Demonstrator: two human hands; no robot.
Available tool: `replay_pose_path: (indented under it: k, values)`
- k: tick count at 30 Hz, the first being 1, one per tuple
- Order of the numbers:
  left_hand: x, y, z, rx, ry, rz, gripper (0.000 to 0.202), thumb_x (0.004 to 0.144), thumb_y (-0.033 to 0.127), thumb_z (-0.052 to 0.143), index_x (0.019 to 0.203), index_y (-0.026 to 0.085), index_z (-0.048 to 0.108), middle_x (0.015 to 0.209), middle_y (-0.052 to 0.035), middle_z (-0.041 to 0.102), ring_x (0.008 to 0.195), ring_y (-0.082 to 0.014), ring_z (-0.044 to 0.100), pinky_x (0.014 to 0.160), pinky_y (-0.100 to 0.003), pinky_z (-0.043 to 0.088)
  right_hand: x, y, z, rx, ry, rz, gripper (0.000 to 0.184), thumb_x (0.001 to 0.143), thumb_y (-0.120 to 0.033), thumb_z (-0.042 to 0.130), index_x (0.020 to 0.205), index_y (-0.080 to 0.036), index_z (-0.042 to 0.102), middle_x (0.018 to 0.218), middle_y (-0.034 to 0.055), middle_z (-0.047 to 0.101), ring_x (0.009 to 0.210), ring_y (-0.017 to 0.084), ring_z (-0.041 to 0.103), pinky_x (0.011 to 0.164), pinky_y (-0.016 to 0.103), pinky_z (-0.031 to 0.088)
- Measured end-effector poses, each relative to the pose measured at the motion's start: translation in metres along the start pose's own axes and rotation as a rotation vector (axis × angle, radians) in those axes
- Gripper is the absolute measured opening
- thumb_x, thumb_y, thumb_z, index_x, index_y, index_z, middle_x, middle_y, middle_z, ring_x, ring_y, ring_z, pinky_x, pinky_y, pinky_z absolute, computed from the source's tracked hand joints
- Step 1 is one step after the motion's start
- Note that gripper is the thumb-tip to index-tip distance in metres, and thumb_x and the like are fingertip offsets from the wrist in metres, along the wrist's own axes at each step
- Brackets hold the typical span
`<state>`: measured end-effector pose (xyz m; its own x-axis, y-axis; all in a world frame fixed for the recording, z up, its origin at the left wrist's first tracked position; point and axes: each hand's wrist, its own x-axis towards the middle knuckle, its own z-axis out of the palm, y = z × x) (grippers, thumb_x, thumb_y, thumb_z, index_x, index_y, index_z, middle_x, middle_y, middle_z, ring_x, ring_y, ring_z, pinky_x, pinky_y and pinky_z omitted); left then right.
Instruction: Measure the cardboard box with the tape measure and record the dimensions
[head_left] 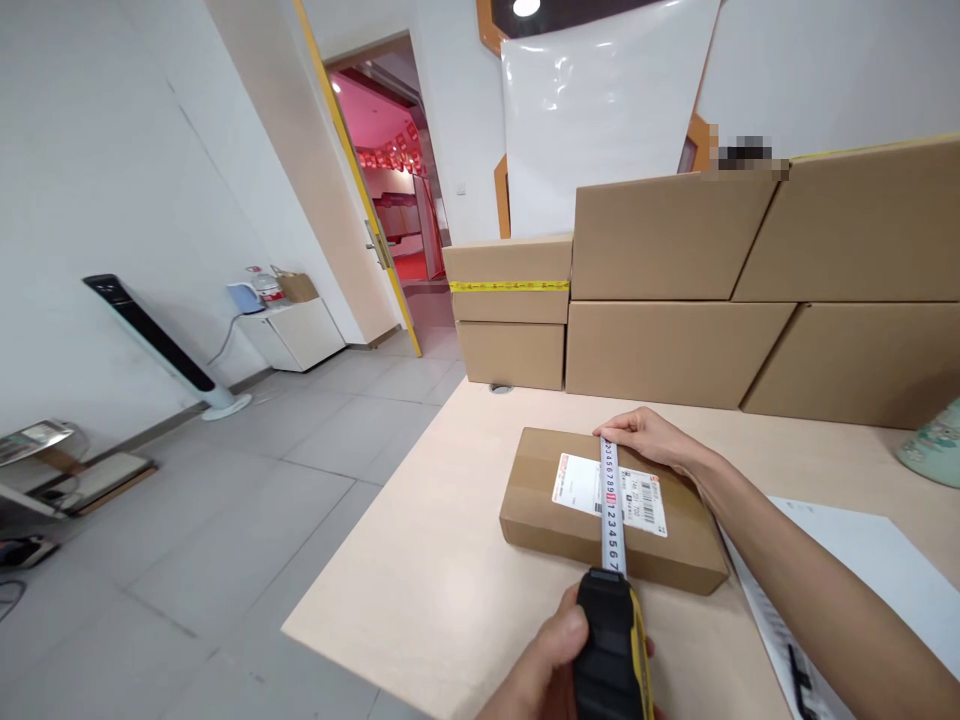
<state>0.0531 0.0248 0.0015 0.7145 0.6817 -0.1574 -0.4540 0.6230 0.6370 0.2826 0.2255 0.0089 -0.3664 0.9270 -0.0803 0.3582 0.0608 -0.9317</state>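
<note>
A flat brown cardboard parcel (536,505) with a white shipping label (576,482) lies on the light wooden table (420,580). A tape measure's white blade (612,520) stretches across the parcel's width, over the label. My right hand (649,438) pinches the blade's end against the parcel's far edge. At the near edge, my left hand (536,670) is wrapped round the black and yellow tape measure case (609,640).
Large cardboard cartons (675,350) are stacked along the table's back, one bound with yellow tape. A white paper sheet (862,560) with a black pen (799,685) lies at the right, beside a teal object (934,445). A tower fan (150,340) and white cabinet (300,335) stand on the floor to the left.
</note>
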Motion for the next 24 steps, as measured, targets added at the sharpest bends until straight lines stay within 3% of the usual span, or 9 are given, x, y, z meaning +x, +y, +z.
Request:
replay_pose_path:
  k: [3,8,14,19,24]
  values:
    - [-0.002,-0.004,0.000,-0.029,0.002,0.000,0.060,0.080,0.052,0.063,0.129,0.018,0.051,0.111,-0.0156,0.064,0.103,-0.0337,0.064,0.090,-0.047,0.045,-0.004,0.000,0.001,0.007,-0.014,0.008,0.044,0.073,-0.057,0.068,0.085,-0.016,0.077,0.089,0.0082,0.076,0.081,0.022,0.067,0.074,0.033,0.050]
    - [0.001,-0.006,0.004,-0.023,-0.086,0.091,0.058,0.077,0.043,0.069,0.127,0.019,0.050,0.106,-0.0135,0.064,0.103,-0.0341,0.065,0.094,-0.051,0.042,-0.007,0.006,0.003,-0.022,0.019,-0.035,0.038,0.077,-0.052,0.065,0.091,-0.017,0.074,0.089,0.0058,0.074,0.080,0.019,0.065,0.073,0.031,0.047]
    - [0.004,-0.017,0.012,-0.105,-0.024,0.098,0.061,0.077,0.042,0.070,0.132,0.024,0.050,0.125,-0.0118,0.057,0.105,-0.0321,0.065,0.092,-0.044,0.043,-0.006,0.009,0.004,-0.033,0.040,-0.028,0.032,0.077,-0.048,0.065,0.081,-0.017,0.067,0.059,-0.0031,0.061,0.056,0.013,0.055,0.058,0.027,0.041]
    - [0.009,-0.024,0.019,-0.164,-0.002,0.087,0.065,0.075,0.037,0.072,0.134,0.023,0.050,0.131,-0.0111,0.055,0.121,-0.0322,0.056,0.096,-0.038,0.041,-0.005,0.010,0.004,-0.018,0.042,-0.024,0.026,0.076,-0.043,0.067,0.074,-0.017,0.066,0.057,-0.0021,0.062,0.055,0.013,0.055,0.055,0.026,0.040]
    - [0.022,-0.028,0.015,-0.102,-0.008,0.041,0.083,0.062,0.032,0.084,0.134,0.026,0.043,0.123,-0.0105,0.054,0.098,-0.0279,0.066,0.079,-0.034,0.047,-0.004,0.010,0.004,-0.006,0.049,-0.025,0.022,0.074,-0.040,0.069,0.072,-0.018,0.068,0.067,0.0028,0.071,0.062,0.015,0.061,0.059,0.027,0.045]
